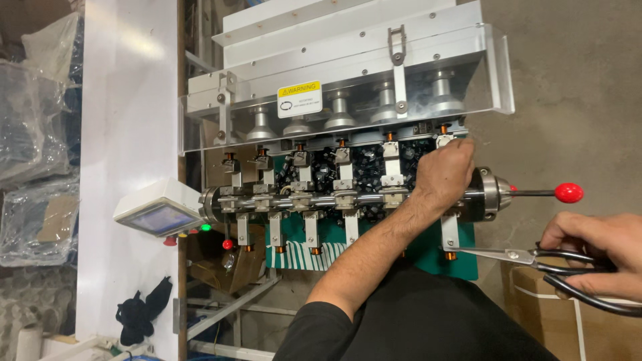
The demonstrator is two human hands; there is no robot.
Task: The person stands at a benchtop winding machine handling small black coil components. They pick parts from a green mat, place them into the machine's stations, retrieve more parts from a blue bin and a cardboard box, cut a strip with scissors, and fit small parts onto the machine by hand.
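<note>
Left hand: the left hand (445, 170) reaches up from a black sleeve into the right end of the machine, fingers curled down and closed around something among the small parts there; what it grips is hidden beneath the knuckles.
Right hand: the right hand (598, 251) sits at the right edge of the view, closed through the black loops of a pair of steel-bladed, black-handled scissors (528, 257); the blades lie shut and point left, toward the machine.
Machine: a grey metal multi-station machine (348, 67) with a row of polished spindles under a clear plastic guard (498, 67) fills the centre.
Shaft: a horizontal steel shaft (321, 199) crosses below the spindles, carrying a line of white clamp blocks with copper-coloured tips.
Lever: a thin rod ending in a red ball knob (568, 192) sticks out from the shaft's right end, just above the scissors.
Panel: a small white control box with a dark screen (160, 212) hangs at the shaft's left end, with red and green buttons beside it.
Base: a green plate (461, 257) lies under the clamps.
Surroundings: a white upright panel (127, 134) stands left, and a brown cardboard box (535, 301) sits under the right hand.
</note>
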